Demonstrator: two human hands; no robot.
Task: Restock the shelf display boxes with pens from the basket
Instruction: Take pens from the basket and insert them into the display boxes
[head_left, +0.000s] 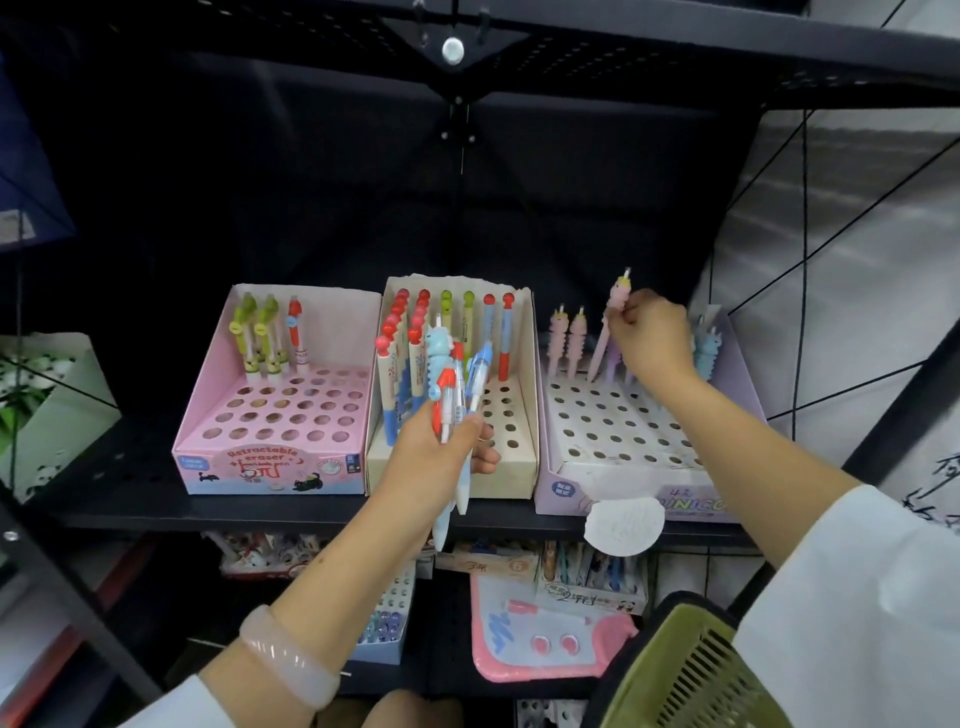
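Three display boxes stand side by side on the black shelf (130, 499): a pink box (270, 467) at the left, a cream box (524, 415) in the middle and a lilac box (623, 483) at the right. My left hand (441, 452) grips a bunch of pens (457, 395) in front of the cream box. Over the back rows of the lilac box, my right hand (649, 338) pinches a pink unicorn pen (608, 322) whose tip points down into the holes. A green basket (680, 670) hangs at the lower right.
Each box has pens standing in its back rows and open holes in front. A white round label (623, 522) hangs off the lilac box. A lower shelf holds more pen boxes (592, 577) and a pink board (545, 639). A panda-print box (47, 395) sits far left.
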